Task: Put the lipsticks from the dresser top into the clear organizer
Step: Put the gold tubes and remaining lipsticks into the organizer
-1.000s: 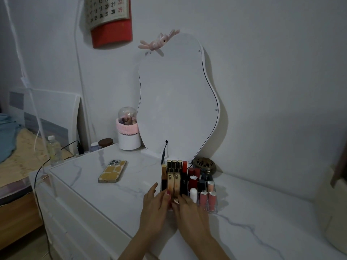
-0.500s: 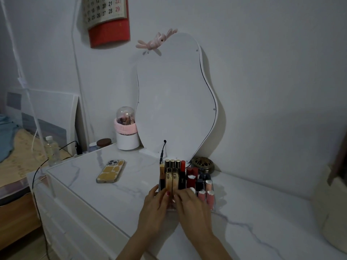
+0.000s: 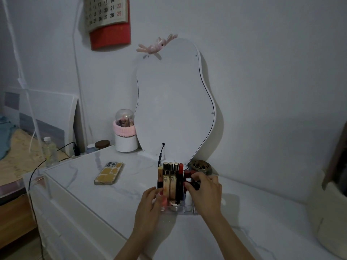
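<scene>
From the head view, the right hand [image 3: 203, 192] has shifted since a moment ago: it was down at the front edge of the organizer [image 3: 188, 211] beside the other hand, and now it has come up and over the right-hand compartments, fingers curled down among the red and dark lipsticks [image 3: 187, 174] standing there. It looks to be pinching one of those tubes, though the fingertips hide which. The left hand [image 3: 150, 204] has hardly moved; it rests at the front left corner of the organizer, fingers bent against the clear wall and a pink tube, seemingly steadying the box.

The gold tubes [image 3: 170, 182] stand upright in the left and middle slots, a white-capped one [image 3: 188, 198] in front on the right. I can see no loose lipstick on the dresser top [image 3: 262, 212]; only a phone [image 3: 109, 173] lies there, well apart to the left, and a brass dish [image 3: 201, 167] sits just behind the organizer by the mirror [image 3: 174, 102].

So I judge the sorting nearly finished, and this is tidying or seating the last tubes.
</scene>
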